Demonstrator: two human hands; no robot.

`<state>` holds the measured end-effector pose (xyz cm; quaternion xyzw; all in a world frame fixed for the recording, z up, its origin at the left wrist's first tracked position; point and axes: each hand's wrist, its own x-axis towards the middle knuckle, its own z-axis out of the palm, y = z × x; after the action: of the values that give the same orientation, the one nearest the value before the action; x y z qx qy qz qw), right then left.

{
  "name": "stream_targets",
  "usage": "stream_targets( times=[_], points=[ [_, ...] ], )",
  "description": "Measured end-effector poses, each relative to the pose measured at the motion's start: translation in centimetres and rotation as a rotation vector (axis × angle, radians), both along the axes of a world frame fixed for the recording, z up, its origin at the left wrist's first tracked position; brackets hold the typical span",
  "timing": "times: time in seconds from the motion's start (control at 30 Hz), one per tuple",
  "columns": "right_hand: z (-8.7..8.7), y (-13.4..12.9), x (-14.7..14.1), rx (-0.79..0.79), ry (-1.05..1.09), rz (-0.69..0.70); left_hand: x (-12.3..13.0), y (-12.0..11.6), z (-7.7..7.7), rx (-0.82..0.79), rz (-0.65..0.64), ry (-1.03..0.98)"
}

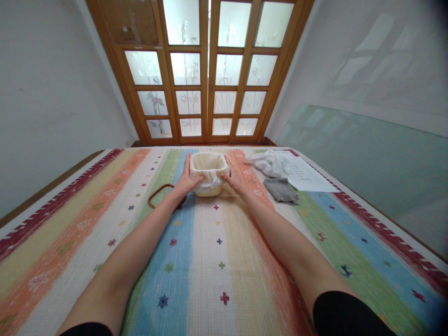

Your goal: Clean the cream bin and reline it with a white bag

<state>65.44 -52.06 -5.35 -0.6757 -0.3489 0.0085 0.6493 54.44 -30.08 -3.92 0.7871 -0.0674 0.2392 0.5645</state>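
Observation:
A small cream bin (206,192) stands upright on the striped tablecloth in front of me. A white plastic bag (211,178) lines it and is folded down over its rim. On the bin's left side, my left hand (188,178) presses with its thumb on the front of the bag. Opposite it, my right hand (232,176) holds the other side, its thumb also on the folded bag. The far fingers of both hands are partly hidden. A brown rounded frame (157,190) lies by my left wrist, partly covered by my forearm.
To the right lie a crumpled white plastic bag (269,163), a folded grey cloth (281,190) and a printed paper sheet (311,175). The striped tablecloth (206,261) covers the table. Beyond its far edge are wooden doors with glass panes (189,103); walls flank both sides.

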Motion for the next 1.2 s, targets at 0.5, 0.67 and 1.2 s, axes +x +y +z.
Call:
stream_targets(
  times=[0.5,0.67,1.2],
  points=[
    [-1.1,0.4,-1.6,0.015,0.067,0.124,-0.8,5.3,3.2,-0.053,0.06,0.108],
    [-1.6,0.3,-1.6,0.021,0.058,0.122,-0.6,9.9,1.2,0.444,0.338,0.352],
    [-1.6,-0.2,-1.4,0.025,-0.006,0.02,-1.8,16.2,-1.8,0.723,0.304,0.851]
  ],
)
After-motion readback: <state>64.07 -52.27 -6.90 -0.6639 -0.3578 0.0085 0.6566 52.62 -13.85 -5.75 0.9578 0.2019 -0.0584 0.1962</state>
